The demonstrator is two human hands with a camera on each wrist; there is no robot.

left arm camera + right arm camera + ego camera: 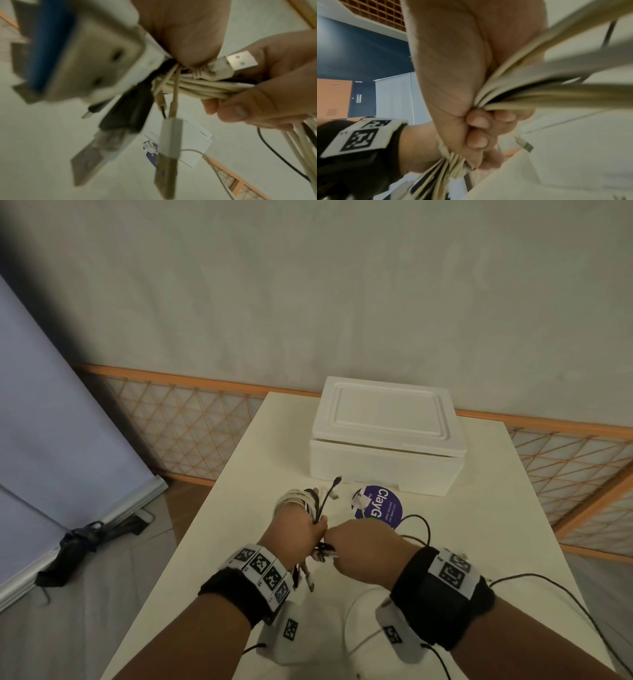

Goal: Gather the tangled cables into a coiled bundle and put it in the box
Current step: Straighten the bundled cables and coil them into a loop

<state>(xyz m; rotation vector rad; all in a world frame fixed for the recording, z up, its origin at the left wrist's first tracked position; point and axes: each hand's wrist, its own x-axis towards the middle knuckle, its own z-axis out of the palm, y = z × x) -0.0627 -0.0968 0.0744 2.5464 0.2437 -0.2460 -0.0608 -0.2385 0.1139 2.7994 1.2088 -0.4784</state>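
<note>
Both fists are clamped on the bundle of cream and black cables [301, 503] above the near middle of the white table [479, 508]: the left hand [296, 530] grips the coil, the right hand [363, 546] squeezes strands just beside it. The white foam box [387, 440] sits beyond, lid seemingly on. Best move: keep tension, tuck the dangling USB plugs [169, 155] inward.

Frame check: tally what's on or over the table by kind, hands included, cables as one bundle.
Bare hands: 2 (left hand, right hand)
White foam box with lid: 1
Bundle of white and black cables: 1
Round purple sticker: 1
Total: 5
</note>
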